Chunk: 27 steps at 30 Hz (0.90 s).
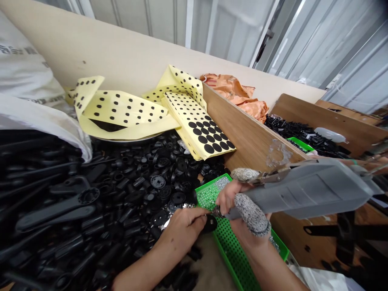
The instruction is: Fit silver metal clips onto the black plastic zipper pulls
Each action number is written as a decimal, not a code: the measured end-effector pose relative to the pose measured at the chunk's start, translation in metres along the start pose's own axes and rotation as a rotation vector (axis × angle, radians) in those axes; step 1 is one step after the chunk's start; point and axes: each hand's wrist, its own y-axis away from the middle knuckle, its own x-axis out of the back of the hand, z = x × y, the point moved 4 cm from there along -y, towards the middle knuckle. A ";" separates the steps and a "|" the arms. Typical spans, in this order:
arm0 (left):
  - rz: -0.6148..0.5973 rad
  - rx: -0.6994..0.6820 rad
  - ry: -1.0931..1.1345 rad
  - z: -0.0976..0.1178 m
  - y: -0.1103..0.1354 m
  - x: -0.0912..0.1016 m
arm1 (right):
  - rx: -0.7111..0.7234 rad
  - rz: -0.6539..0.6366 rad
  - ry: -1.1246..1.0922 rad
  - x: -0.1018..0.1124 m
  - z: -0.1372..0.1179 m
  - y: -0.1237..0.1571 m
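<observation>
My right hand (245, 206), with knitted covers on some fingers, is wrapped round the front end of a grey power screwdriver (306, 186). The tool lies almost level and its body stretches to the right. At its tip, my left hand (184, 226) pinches a small round black plastic part (209, 223). The fingers partly hide where tip and part meet, so I cannot tell if a screw is there. Beneath both hands stands a green perforated tray (233, 250) with small silvery pieces (222, 182) at its far end.
Many loose black plastic parts (130, 194) cover the left side. Yellow sheets with black round stickers (209, 135) lie behind, against a wooden divider (236, 133). Orange bags (236, 95) and more black parts (300, 131) are beyond it. A white sack (27, 72) stands at left.
</observation>
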 end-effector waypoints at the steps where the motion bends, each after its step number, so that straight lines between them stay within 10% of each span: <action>1: 0.000 -0.017 -0.035 0.001 0.000 0.000 | 0.000 0.003 0.004 0.000 0.000 0.000; 27: -0.134 0.029 0.121 -0.011 0.000 0.002 | -0.080 0.043 -0.011 0.005 -0.004 0.003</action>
